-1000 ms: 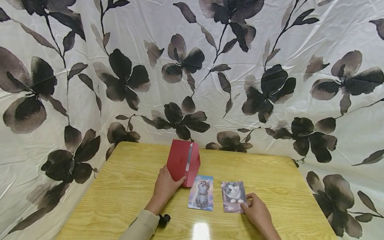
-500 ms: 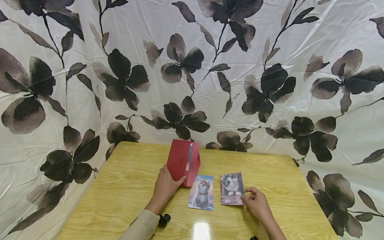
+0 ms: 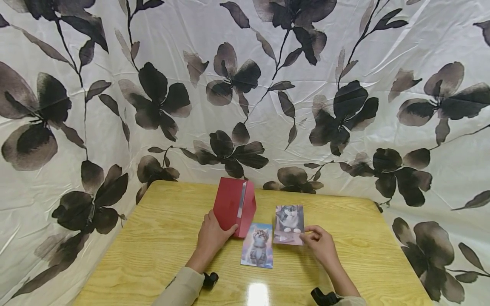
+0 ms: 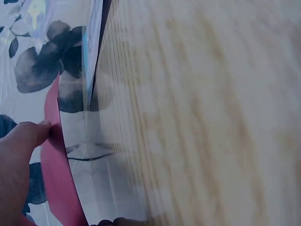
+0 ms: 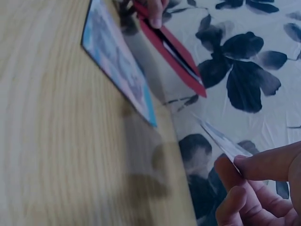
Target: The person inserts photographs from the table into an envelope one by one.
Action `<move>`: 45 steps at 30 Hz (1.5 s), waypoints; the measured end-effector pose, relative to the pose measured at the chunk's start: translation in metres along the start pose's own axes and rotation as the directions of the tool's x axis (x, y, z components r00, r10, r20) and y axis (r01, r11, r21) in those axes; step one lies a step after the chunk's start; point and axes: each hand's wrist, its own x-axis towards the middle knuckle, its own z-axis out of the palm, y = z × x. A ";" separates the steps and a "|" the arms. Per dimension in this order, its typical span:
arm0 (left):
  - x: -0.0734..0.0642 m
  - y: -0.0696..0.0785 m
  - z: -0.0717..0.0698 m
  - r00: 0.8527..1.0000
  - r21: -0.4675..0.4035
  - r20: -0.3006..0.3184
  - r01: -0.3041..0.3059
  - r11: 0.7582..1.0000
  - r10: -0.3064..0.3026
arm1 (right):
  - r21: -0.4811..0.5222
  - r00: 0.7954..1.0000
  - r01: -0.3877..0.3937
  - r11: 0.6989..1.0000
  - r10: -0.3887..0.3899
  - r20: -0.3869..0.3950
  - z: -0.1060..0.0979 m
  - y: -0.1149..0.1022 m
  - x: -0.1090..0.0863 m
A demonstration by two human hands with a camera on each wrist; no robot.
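While the left hand (image 3: 211,236) grips the near end of a red envelope (image 3: 227,202), its thumb lies across the paper; most of its other fingers are tucked out of my sight at the left edge, so I cannot tell how they are set; the envelope's flap stands open to the right, and a silvery strip (image 3: 241,202) shows in the opening. The right hand (image 3: 320,245) has thumb and forefinger clamped on the lower right corner of a card with a grey-and-white cat (image 3: 289,219); that card is held up above the yellow wooden table (image 3: 153,238), to the right of the envelope and apart from it. A second card, with a tabby kitten (image 3: 257,250), lies on the table between the two hands; its top left corner comes right up to the envelope's near end, though I cannot tell whether they touch. Beige sleeves (image 3: 178,285) cover the forearms; black gadgets (image 3: 209,280) sit at both wrists; behind the table hangs a pale cloth with dark flowers (image 3: 233,80).
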 end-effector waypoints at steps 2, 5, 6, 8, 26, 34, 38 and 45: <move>0.000 0.000 0.000 1.000 0.002 0.001 0.004 1.000 -0.004 | 0.019 1.000 0.009 1.000 -0.009 -0.008 0.004 -0.003 0.003; 0.000 0.001 0.000 1.000 0.004 -0.003 0.003 1.000 -0.003 | 0.044 1.000 0.020 0.999 -0.019 -0.015 0.009 -0.007 0.009; 0.000 0.001 0.000 1.000 0.005 -0.004 0.001 1.000 -0.001 | 0.057 1.000 0.021 0.998 -0.020 -0.016 0.011 -0.008 0.011; 0.000 0.002 0.000 1.000 0.008 -0.007 -0.003 1.000 0.003 | 0.082 1.000 0.024 0.996 -0.023 -0.017 0.015 -0.010 0.015; 0.000 0.001 0.002 1.000 0.015 -0.009 -0.001 1.000 0.001 | 0.193 0.999 0.053 0.980 -0.050 -0.016 0.057 -0.022 0.042; 0.002 0.001 0.003 1.000 0.011 -0.004 0.008 1.000 -0.007 | 0.213 0.998 0.062 0.975 -0.063 -0.005 0.074 -0.026 0.050; 0.001 0.002 0.003 1.000 0.019 0.001 0.015 1.000 -0.015 | 0.215 0.998 0.058 0.975 -0.057 -0.007 0.081 -0.029 0.054; 0.001 0.000 0.003 1.000 0.019 0.002 0.015 1.000 -0.015 | 0.229 0.999 0.050 0.972 -0.053 0.004 0.093 -0.028 0.061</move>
